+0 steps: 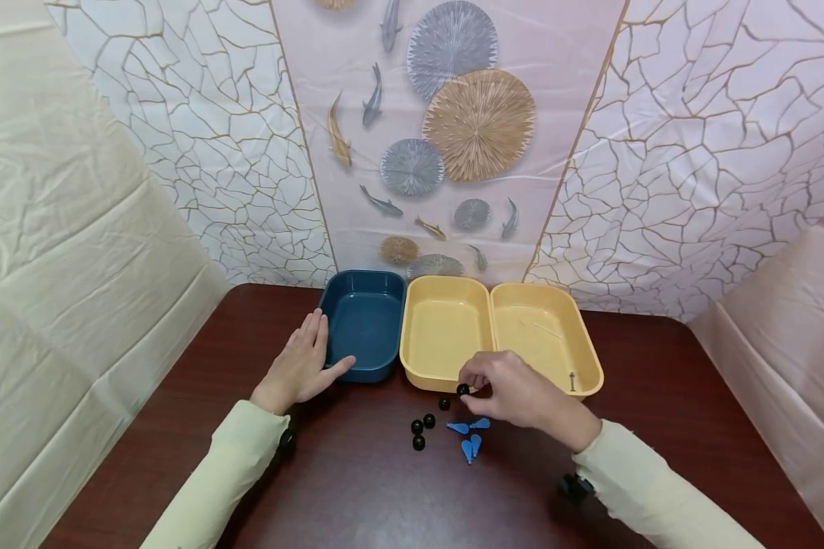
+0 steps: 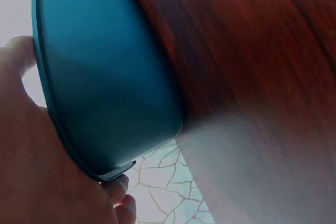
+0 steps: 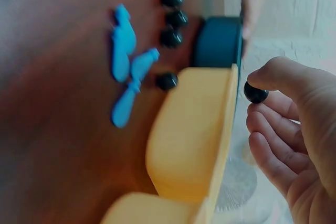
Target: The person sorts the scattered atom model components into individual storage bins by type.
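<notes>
My right hand (image 1: 515, 389) pinches a small shiny black ball (image 3: 255, 92) between thumb and fingertips, held above the tabletop near the front rim of the middle yellow tub (image 1: 446, 381). On the left, my left hand (image 1: 300, 362) rests on the dark blue tub (image 1: 364, 374), fingers extended along its left rim and thumb reaching over the near corner. Several more black balls (image 1: 417, 427) lie on the table in front of the tubs. Beside them are several small blue pin-shaped pieces (image 1: 476, 442), narrow at one end and wide at the other.
The three tubs stand side by side at the back of the dark wooden table (image 1: 357, 488). Inside the right yellow tub (image 1: 593, 366) lie a small grey piece (image 1: 572, 381) and a thin pale stick (image 1: 546, 330). A patterned cloth (image 1: 412, 229) hangs behind the table.
</notes>
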`<control>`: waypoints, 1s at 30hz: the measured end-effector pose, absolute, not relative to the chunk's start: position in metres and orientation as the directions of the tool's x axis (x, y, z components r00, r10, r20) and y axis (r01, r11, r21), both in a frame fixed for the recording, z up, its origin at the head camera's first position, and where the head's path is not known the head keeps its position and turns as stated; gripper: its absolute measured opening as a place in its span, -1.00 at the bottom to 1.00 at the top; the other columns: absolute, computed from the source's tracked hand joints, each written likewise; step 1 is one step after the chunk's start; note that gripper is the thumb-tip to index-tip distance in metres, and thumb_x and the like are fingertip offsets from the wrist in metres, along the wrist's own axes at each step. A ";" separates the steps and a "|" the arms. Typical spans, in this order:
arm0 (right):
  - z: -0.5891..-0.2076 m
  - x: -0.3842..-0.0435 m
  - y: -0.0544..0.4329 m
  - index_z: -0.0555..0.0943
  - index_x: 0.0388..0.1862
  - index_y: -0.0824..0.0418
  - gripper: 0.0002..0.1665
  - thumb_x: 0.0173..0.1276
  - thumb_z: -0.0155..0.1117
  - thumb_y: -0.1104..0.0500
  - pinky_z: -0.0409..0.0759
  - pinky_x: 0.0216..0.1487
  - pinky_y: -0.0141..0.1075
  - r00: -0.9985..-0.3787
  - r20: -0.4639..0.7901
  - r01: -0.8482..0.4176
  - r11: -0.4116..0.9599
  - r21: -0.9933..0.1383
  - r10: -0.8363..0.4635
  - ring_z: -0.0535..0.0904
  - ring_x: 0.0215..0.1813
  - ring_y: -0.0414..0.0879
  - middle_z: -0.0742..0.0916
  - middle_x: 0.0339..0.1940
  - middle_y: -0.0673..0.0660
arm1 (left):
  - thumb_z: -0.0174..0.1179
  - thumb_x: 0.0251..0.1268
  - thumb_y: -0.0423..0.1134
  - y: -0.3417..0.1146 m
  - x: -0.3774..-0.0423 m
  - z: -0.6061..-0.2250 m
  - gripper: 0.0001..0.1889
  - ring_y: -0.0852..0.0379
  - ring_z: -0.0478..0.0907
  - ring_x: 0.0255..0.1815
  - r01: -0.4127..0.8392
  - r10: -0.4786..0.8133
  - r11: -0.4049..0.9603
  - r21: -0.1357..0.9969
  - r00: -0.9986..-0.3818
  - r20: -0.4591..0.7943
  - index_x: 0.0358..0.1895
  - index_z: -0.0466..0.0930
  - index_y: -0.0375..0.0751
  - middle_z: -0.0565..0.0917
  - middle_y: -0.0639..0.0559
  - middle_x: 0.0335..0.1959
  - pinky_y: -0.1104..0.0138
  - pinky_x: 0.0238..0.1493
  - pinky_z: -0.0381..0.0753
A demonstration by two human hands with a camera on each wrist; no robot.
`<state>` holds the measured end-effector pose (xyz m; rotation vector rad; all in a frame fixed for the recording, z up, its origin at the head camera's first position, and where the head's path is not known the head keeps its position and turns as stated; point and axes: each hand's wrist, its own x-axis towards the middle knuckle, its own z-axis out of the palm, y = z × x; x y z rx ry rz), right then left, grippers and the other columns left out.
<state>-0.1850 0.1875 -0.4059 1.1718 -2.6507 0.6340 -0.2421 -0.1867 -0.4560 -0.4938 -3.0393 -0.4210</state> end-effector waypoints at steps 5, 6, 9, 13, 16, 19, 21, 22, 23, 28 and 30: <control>-0.397 -0.200 0.194 0.76 -0.26 0.18 -0.81 0.18 0.62 0.22 0.79 -0.24 -0.29 -0.691 0.339 -0.722 0.633 -0.280 -0.639 0.74 -0.30 -0.16 0.79 -0.34 -0.01 | 0.05 0.52 0.32 -0.187 -0.243 -0.456 0.08 -0.39 -0.08 0.76 0.321 0.310 0.912 0.256 -0.947 0.083 0.67 -0.12 -0.54 -0.07 -0.42 0.74 -0.21 0.71 0.06; -0.395 -0.203 0.194 0.76 -0.25 0.17 -0.81 0.18 0.62 0.21 0.79 -0.23 -0.27 -0.701 0.332 -0.712 0.642 -0.283 -0.631 0.74 -0.29 -0.17 0.79 -0.34 -0.01 | 0.05 0.52 0.32 -0.187 -0.243 -0.456 0.08 -0.39 -0.08 0.76 0.320 0.309 0.913 0.255 -0.947 0.084 0.67 -0.12 -0.54 -0.07 -0.42 0.74 -0.21 0.71 0.06; -0.393 -0.211 0.195 0.77 -0.24 0.17 -0.82 0.21 0.61 0.21 0.80 -0.19 -0.23 -0.733 0.303 -0.680 0.668 -0.302 -0.610 0.74 -0.27 -0.16 0.80 -0.32 -0.01 | 0.04 0.52 0.32 -0.187 -0.243 -0.456 0.08 -0.39 -0.09 0.76 0.318 0.307 0.913 0.255 -0.948 0.083 0.67 -0.12 -0.53 -0.07 -0.41 0.74 -0.21 0.71 0.06; -0.392 -0.223 0.195 0.77 -0.24 0.17 -0.84 0.24 0.59 0.20 0.78 -0.16 -0.25 -0.748 0.285 -0.663 0.683 -0.305 -0.599 0.74 -0.25 -0.15 0.81 -0.31 0.00 | 0.04 0.52 0.33 -0.186 -0.243 -0.456 0.08 -0.38 -0.09 0.76 0.317 0.306 0.912 0.259 -0.949 0.083 0.67 -0.12 -0.53 -0.07 -0.41 0.75 -0.21 0.71 0.05; -0.393 -0.231 0.193 0.77 -0.24 0.18 -0.85 0.24 0.59 0.20 0.76 -0.17 -0.29 -0.752 0.279 -0.659 0.690 -0.300 -0.598 0.75 -0.26 -0.15 0.81 -0.30 0.03 | 0.05 0.52 0.32 -0.186 -0.242 -0.456 0.08 -0.39 -0.08 0.76 0.319 0.307 0.912 0.258 -0.948 0.088 0.67 -0.10 -0.53 -0.06 -0.41 0.74 -0.21 0.71 0.06; -0.396 -0.238 0.191 0.78 -0.23 0.19 -0.85 0.26 0.58 0.20 0.76 -0.15 -0.27 -0.769 0.260 -0.639 0.702 -0.315 -0.584 0.75 -0.24 -0.13 0.82 -0.30 0.04 | 0.05 0.52 0.32 -0.186 -0.242 -0.457 0.08 -0.39 -0.07 0.76 0.322 0.309 0.912 0.256 -0.947 0.091 0.67 -0.09 -0.54 -0.05 -0.42 0.74 -0.21 0.71 0.07; -0.398 -0.244 0.189 0.78 -0.22 0.20 -0.85 0.27 0.57 0.21 0.77 -0.13 -0.24 -0.779 0.248 -0.627 0.707 -0.327 -0.576 0.76 -0.23 -0.11 0.83 -0.29 0.05 | 0.05 0.52 0.32 -0.187 -0.243 -0.458 0.07 -0.39 -0.07 0.76 0.323 0.309 0.911 0.255 -0.946 0.092 0.66 -0.09 -0.54 -0.05 -0.42 0.74 -0.21 0.71 0.07; -0.400 -0.247 0.189 0.78 -0.22 0.20 -0.86 0.27 0.56 0.21 0.77 -0.13 -0.22 -0.783 0.245 -0.621 0.709 -0.333 -0.571 0.76 -0.23 -0.11 0.83 -0.29 0.05 | 0.05 0.52 0.32 -0.187 -0.243 -0.458 0.07 -0.39 -0.07 0.76 0.322 0.309 0.911 0.256 -0.947 0.092 0.67 -0.09 -0.54 -0.05 -0.41 0.74 -0.21 0.71 0.07; -0.401 -0.249 0.187 0.78 -0.21 0.21 -0.86 0.27 0.56 0.21 0.78 -0.12 -0.21 -0.788 0.242 -0.615 0.712 -0.340 -0.566 0.77 -0.22 -0.09 0.83 -0.28 0.06 | 0.05 0.52 0.32 -0.187 -0.243 -0.458 0.07 -0.39 -0.07 0.76 0.320 0.307 0.912 0.257 -0.947 0.090 0.67 -0.09 -0.53 -0.06 -0.41 0.74 -0.21 0.71 0.07; -0.411 -0.265 0.182 0.78 -0.22 0.24 -0.86 0.27 0.55 0.25 0.78 -0.13 -0.19 -0.798 0.230 -0.601 0.710 -0.366 -0.557 0.78 -0.22 -0.06 0.84 -0.28 0.10 | 0.03 0.52 0.33 -0.187 -0.243 -0.458 0.08 -0.38 -0.10 0.77 0.312 0.302 0.914 0.259 -0.950 0.078 0.68 -0.13 -0.51 -0.09 -0.39 0.75 -0.21 0.71 0.05; -0.416 -0.270 0.180 0.78 -0.20 0.25 -0.86 0.28 0.55 0.25 0.78 -0.13 -0.20 -0.802 0.217 -0.595 0.711 -0.375 -0.557 0.78 -0.21 -0.05 0.84 -0.27 0.11 | 0.03 0.52 0.34 -0.187 -0.242 -0.458 0.08 -0.38 -0.10 0.77 0.312 0.303 0.914 0.259 -0.950 0.075 0.68 -0.13 -0.51 -0.09 -0.39 0.75 -0.21 0.71 0.05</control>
